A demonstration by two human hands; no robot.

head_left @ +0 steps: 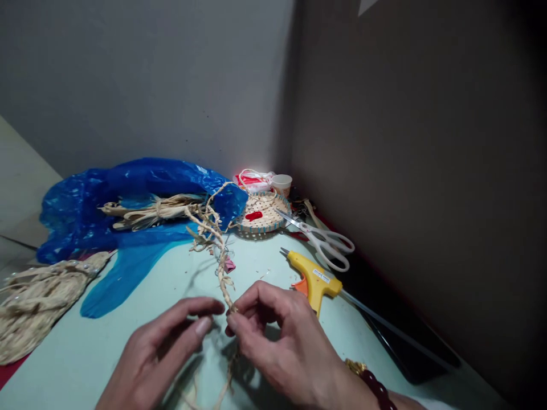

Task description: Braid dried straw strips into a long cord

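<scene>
A braided straw cord (220, 267) runs across the pale green table from a straw bundle (154, 209) down to my hands. My left hand (162, 347) pinches the cord's near end between thumb and forefinger. My right hand (273, 336), with a dark bead bracelet on its wrist, pinches the same spot from the other side, fingers curled. Loose straw strands (226, 381) hang below my fingers. A small pink scrap (229, 263) lies beside the cord.
A blue plastic bag (128, 199) lies at the back left, a beige woven piece (34, 296) at the left edge. A yellow glue gun (314, 280), white scissors (325, 239), a round woven tray (265, 212) and a small cup (282, 183) sit near the right wall.
</scene>
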